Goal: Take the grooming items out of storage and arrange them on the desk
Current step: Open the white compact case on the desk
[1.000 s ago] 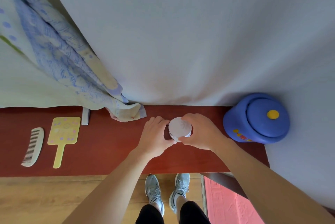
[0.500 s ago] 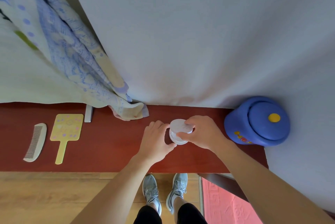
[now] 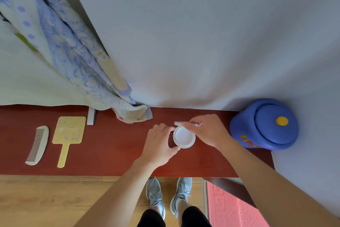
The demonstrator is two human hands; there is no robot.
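Observation:
A small round white compact (image 3: 184, 137) sits on the red-brown desk (image 3: 110, 145), its inside facing up. My left hand (image 3: 160, 144) grips its left side with curled fingers. My right hand (image 3: 207, 131) pinches the white lid (image 3: 179, 123), which stands raised at the compact's far edge. A pale comb (image 3: 37, 145) and a yellow hand mirror (image 3: 68, 133) lie side by side at the desk's left.
A blue lidded pot with a yellow knob (image 3: 265, 125) stands at the desk's right end against the wall. A patterned curtain (image 3: 70, 55) hangs down onto the desk's back edge. A grey metal bracket (image 3: 91, 116) sits behind the mirror. Wooden floor and a red mat (image 3: 233, 210) lie below.
My right hand has lifted the lid off the compact's top and tipped it back, uncovering the white inside. My left hand stayed on the compact's side.

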